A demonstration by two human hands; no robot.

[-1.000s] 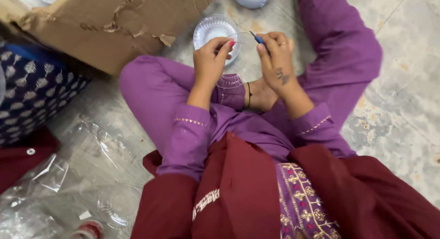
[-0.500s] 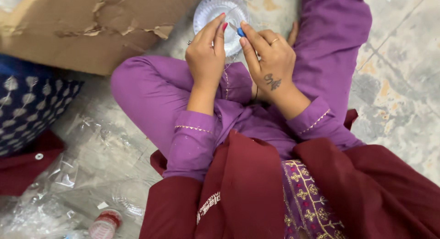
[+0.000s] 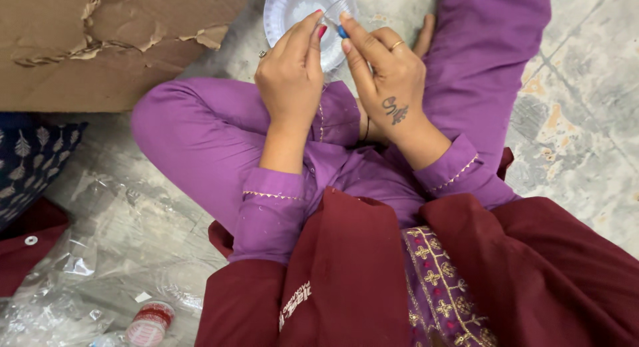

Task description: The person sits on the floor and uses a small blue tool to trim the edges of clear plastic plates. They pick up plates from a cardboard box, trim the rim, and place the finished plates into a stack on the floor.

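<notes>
Two hands meet over clear dish (image 3: 293, 7): right hand (image 3: 383, 67) pinches blue-tipped piece (image 3: 341, 31), left hand (image 3: 291, 77) pinched at its thin end; joining unfinished.

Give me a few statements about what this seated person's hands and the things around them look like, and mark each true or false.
1. Both hands, left hand and right hand, meet over a clear plastic dish. True.
2. The right hand pinches a small blue item. True.
3. The cardboard lies right of the dish. False: it lies left.
4. The red-capped bottle stands inside the dish. False: it lies on plastic wrap at lower left.
</notes>
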